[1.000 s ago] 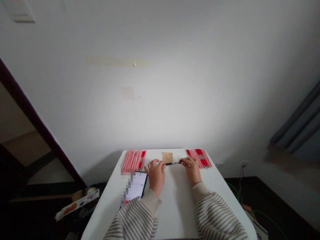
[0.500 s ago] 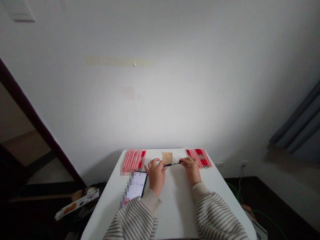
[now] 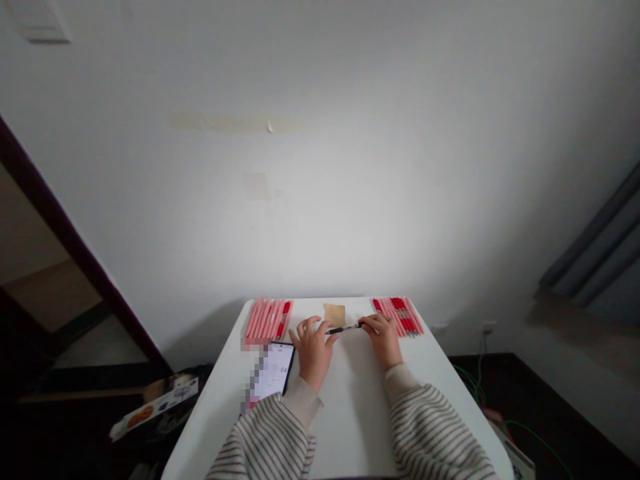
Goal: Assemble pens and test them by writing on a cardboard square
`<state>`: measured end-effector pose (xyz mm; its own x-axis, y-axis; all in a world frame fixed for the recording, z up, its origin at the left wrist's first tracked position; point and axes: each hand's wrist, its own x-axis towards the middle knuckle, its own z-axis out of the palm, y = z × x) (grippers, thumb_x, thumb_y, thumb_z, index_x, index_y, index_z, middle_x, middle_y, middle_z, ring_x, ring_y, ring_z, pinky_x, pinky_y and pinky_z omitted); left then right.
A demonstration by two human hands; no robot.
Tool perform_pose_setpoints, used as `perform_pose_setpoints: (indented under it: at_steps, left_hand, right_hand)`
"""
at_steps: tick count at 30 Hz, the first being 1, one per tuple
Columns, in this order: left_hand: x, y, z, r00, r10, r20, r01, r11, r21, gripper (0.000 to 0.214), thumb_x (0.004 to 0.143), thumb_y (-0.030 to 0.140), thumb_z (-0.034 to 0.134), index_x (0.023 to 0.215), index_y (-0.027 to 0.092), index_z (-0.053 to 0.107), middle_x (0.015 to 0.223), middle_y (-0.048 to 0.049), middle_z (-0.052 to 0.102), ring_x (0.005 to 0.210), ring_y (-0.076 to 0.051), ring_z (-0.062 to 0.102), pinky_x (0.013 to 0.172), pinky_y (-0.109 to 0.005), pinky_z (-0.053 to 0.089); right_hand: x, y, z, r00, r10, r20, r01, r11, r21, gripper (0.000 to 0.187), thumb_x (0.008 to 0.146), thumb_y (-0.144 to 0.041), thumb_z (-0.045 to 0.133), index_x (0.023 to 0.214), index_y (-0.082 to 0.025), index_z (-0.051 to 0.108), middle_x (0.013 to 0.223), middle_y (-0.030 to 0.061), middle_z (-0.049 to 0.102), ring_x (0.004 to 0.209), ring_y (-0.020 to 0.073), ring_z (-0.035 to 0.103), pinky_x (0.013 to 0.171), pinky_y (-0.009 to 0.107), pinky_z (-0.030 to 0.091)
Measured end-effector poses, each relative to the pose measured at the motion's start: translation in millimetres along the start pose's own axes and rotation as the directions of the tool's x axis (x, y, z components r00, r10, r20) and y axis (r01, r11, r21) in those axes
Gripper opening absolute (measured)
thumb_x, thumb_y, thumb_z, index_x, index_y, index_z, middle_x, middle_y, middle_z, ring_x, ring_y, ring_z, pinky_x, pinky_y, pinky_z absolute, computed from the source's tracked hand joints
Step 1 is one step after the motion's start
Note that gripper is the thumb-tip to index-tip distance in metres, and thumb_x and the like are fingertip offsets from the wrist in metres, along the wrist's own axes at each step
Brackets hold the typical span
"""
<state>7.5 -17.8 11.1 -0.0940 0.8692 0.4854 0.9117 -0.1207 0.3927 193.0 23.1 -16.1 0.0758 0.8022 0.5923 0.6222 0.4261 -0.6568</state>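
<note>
A slim pen [image 3: 345,329] with black ends and a lighter middle lies level between my two hands, above the white table. Its left tip is between the thumb and index finger of my left hand [image 3: 313,353], whose other fingers are raised and bent. My right hand [image 3: 384,339] pinches the black right end, with its remaining fingers curled. Just beyond the pen is a small tan paper square [image 3: 335,315], perhaps a sticky note. Near my left wrist lies a phone [image 3: 280,363] with a lit screen, partly blurred out.
On the white table [image 3: 350,427], a row of pink and red pens [image 3: 267,319] lies at the back left. Another row of pink and red pens [image 3: 400,317] is at the back right, beside my right hand. A pale wall [image 3: 350,167] rises behind the table.
My left hand has shifted very slightly to the right along the pen. My right hand stays in place. The number on the phone's screen has changed from 03 to 04.
</note>
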Motion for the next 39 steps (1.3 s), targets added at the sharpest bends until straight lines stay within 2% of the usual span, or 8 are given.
perform_pose_setpoints:
  at_steps: [3,7,13,18,21,27,35,39]
  left_hand:
    - [0.2,1.0,-1.5,1.0,0.001,0.006,-0.001,1.0,-0.009,0.02,0.078,0.031,0.064,0.098,0.033,0.066,0.119,-0.0021,0.058,0.116,-0.026,0.043,0.103,-0.058,0.024]
    - [-0.5,2.0,-1.9,1.0,-0.004,-0.002,0.004,1.0,-0.007,0.014,0.083,0.032,0.056,0.091,0.031,0.068,0.117,-0.0021,0.058,0.115,-0.025,0.043,0.102,-0.059,0.025]
    - [-1.2,0.8,1.7,1.0,-0.007,-0.021,0.007,1.0,0.017,0.026,0.089,0.035,0.044,0.088,0.029,0.069,0.116,-0.0038,0.059,0.115,-0.026,0.043,0.103,-0.063,0.022]
    - [-1.4,1.0,0.5,1.0,0.015,-0.022,-0.015,1.0,-0.002,0.021,0.082,0.04,0.056,0.098,0.032,0.067,0.119,-0.0043,0.057,0.116,-0.027,0.042,0.103,-0.061,0.024]
    - [-1.5,1.7,-0.2,1.0,0.027,-0.01,-0.027,1.0,-0.006,0.025,0.077,0.036,0.065,0.102,0.034,0.065,0.12,-0.0036,0.056,0.117,-0.026,0.043,0.104,-0.061,0.023]
    - [-1.5,2.6,-0.8,1.0,0.013,-0.006,-0.013,1.0,-0.001,0.014,0.081,0.031,0.059,0.092,0.031,0.068,0.117,-0.003,0.057,0.116,-0.025,0.043,0.104,-0.059,0.024]
    - [-1.4,1.7,1.1,1.0,0.008,-0.013,-0.008,1.0,0.017,0.026,0.089,0.034,0.045,0.087,0.028,0.07,0.116,-0.0053,0.058,0.115,-0.025,0.043,0.103,-0.06,0.024]
    - [-1.0,1.9,0.3,1.0,0.014,-0.006,-0.014,1.0,0.005,0.022,0.083,0.04,0.054,0.096,0.03,0.068,0.119,-0.0054,0.057,0.116,-0.026,0.042,0.104,-0.059,0.024]
  right_hand:
    - [0.4,0.4,0.0,1.0,0.002,0.008,-0.002,1.0,0.003,0.03,0.088,-0.041,0.049,0.085,-0.026,0.075,0.085,0.0053,0.07,0.094,0.0255,0.049,0.088,0.039,0.034]
    - [0.4,0.4,0.4,1.0,-0.006,0.001,0.006,1.0,0.006,0.031,0.088,-0.042,0.049,0.085,-0.026,0.075,0.085,0.0055,0.07,0.093,0.025,0.049,0.088,0.039,0.034]
    - [0.2,-1.0,0.5,1.0,-0.017,-0.007,0.017,1.0,0.004,0.03,0.088,-0.041,0.05,0.084,-0.026,0.075,0.084,0.0052,0.069,0.092,0.0244,0.05,0.088,0.038,0.035]
    - [0.3,-1.0,0.3,1.0,-0.022,-0.007,0.022,1.0,0.002,0.03,0.088,-0.041,0.05,0.084,-0.026,0.075,0.084,0.0056,0.069,0.093,0.0243,0.051,0.087,0.038,0.035]
    - [0.3,-0.2,0.6,1.0,-0.012,0.002,0.012,1.0,0.003,0.029,0.088,-0.04,0.05,0.084,-0.026,0.075,0.085,0.0054,0.069,0.093,0.0245,0.051,0.087,0.038,0.035]
    - [0.3,-1.0,-0.4,1.0,-0.003,0.026,0.003,1.0,0.004,0.029,0.089,-0.039,0.05,0.084,-0.026,0.075,0.086,0.0048,0.069,0.094,0.0249,0.05,0.089,0.039,0.034]
    - [0.2,-3.0,-0.9,0.999,-0.014,0.031,0.014,1.0,0.002,0.029,0.088,-0.038,0.049,0.085,-0.026,0.075,0.086,0.0051,0.069,0.094,0.0245,0.051,0.09,0.04,0.034]
    - [0.3,-3.6,-1.2,1.0,-0.002,0.025,0.002,1.0,0.0,0.028,0.088,-0.039,0.05,0.084,-0.027,0.075,0.085,0.0054,0.069,0.094,0.0249,0.05,0.089,0.04,0.034]
